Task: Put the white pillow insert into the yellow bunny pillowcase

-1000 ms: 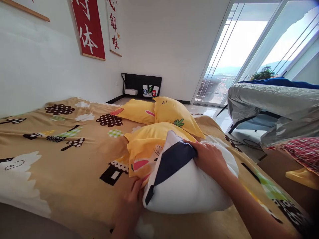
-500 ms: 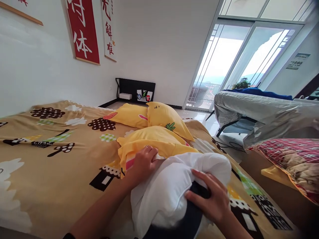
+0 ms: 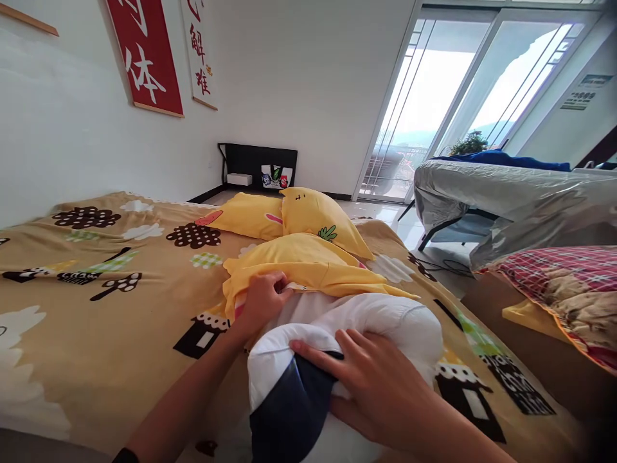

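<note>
A white pillow with a dark navy panel lies in front of me, its far end against the mouth of a yellow pillowcase. The case looks partly filled; how far the pillow reaches inside is hidden. My left hand is closed on the near edge of the pillowcase at its left side. Across the top of the pillow lies my right hand, index finger stretched along the navy panel and the other fingers bent into the white cloth.
Two plump yellow pillows lie farther back on the tan patterned bedspread. At the right are a cardboard box with a red plaid quilt and a plastic-covered table. Sliding glass doors stand behind.
My right hand has shifted left across the pillow, and its near end has folded and turned leftward. The pillowcase edge now spreads farther right. My left hand still grips the case.
</note>
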{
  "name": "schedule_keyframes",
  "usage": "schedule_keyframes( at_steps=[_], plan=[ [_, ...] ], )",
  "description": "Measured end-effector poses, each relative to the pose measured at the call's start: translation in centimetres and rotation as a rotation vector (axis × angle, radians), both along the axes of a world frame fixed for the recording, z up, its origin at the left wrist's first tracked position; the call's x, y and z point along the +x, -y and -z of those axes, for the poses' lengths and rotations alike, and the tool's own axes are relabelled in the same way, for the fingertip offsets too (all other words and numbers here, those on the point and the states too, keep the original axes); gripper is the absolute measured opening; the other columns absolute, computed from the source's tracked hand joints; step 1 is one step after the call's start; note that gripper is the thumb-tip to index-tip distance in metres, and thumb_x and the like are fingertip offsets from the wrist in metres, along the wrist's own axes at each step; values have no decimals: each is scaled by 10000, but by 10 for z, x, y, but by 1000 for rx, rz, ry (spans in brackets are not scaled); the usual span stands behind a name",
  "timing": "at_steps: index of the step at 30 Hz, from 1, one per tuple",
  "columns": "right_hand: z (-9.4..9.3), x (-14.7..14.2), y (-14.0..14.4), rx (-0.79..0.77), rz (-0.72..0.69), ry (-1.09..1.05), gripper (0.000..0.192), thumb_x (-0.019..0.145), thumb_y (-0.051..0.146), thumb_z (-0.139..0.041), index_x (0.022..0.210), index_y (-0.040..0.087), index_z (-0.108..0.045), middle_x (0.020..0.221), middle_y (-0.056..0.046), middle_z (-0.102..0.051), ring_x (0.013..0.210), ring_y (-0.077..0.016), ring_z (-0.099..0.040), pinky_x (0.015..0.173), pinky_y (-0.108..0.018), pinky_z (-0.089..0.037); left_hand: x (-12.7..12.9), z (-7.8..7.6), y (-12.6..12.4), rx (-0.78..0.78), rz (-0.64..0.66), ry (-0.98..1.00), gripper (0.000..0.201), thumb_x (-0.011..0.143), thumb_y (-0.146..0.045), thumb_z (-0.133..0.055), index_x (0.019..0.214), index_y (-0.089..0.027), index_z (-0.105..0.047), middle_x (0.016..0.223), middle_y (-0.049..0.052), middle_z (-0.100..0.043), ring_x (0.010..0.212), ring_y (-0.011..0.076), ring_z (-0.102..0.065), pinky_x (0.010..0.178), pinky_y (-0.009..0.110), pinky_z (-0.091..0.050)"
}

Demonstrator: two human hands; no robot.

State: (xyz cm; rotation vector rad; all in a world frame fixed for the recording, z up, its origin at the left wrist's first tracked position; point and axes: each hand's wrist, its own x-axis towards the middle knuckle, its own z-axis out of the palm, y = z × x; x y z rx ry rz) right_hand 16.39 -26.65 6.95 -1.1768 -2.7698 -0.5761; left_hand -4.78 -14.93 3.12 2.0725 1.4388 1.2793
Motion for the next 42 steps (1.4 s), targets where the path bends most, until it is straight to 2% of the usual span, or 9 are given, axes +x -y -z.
schedule_keyframes(
  at_steps=[5,10,16,21,25,28,32,37,42],
  plan=[
    [-4,-31,-23,-110,176,66,529,921,346,-440,1444,393,-370,821,-74,-642,726,-181,-606,588,-244,-304,-4,-6,-7,-203,145,174,187,657,-282,-535,552,-182,-417,515,-55,-395,517,91,-346,493,234,-268],
    [-11,-50,-58,-142,225,63,442,864,172,-409,1249,261,-609,778,-96,-672,740,-217,-656,594,-254,-359,-4,-21,-3,-157,102,125,187,666,-250,-538,562,-179,-401,535,-55,-378,530,90,-357,514,235,-261],
    [-15,-38,-77,-114,363,-27,351,878,154,-355,955,169,-697,874,-120,-684,845,-238,-665,633,-269,-392,4,-25,23,353,-213,-593,70,795,-169,-529,796,-175,-598,663,20,-576,620,171,-497,593,302,-279],
    [-15,-10,-81,-69,532,-61,321,863,157,-356,964,175,-660,856,-101,-671,827,-229,-656,629,-259,-373,1,-12,41,661,-407,-794,187,910,-239,-451,950,-172,-621,775,73,-603,756,229,-531,725,355,-324],
    [-11,4,-82,-51,642,-123,338,868,172,-349,1034,217,-640,869,-76,-668,811,-217,-649,636,-255,-357,-9,24,55,603,-525,-707,244,919,-359,-485,976,-144,-587,851,103,-619,806,254,-534,761,379,-349],
    [-10,9,-84,-47,675,-168,360,864,184,-364,1092,247,-635,897,-68,-674,837,-210,-645,639,-250,-343,-16,59,60,472,-552,-569,122,890,-227,-472,888,-161,-574,773,77,-594,759,236,-551,708,354,-383],
    [-12,16,-86,-39,707,-202,407,855,210,-377,1161,300,-630,909,-60,-679,850,-218,-638,643,-254,-344,-11,86,59,424,-465,-191,125,854,-151,-473,895,-185,-585,878,73,-618,825,200,-594,738,331,-472],
    [1,37,-74,32,745,-269,420,898,322,-391,1254,281,-611,950,-78,-672,864,-205,-612,646,-256,-362,18,84,49,560,-334,224,82,858,-148,-502,854,-193,-570,857,46,-604,863,176,-581,781,323,-494],
    [39,65,-48,651,516,-509,290,891,263,-477,1062,197,-701,1063,-111,-604,928,-203,-549,798,-305,-420,51,62,35,588,-353,277,113,801,-157,-404,740,-206,-486,716,29,-515,749,188,-501,716,333,-439]
  ],
)
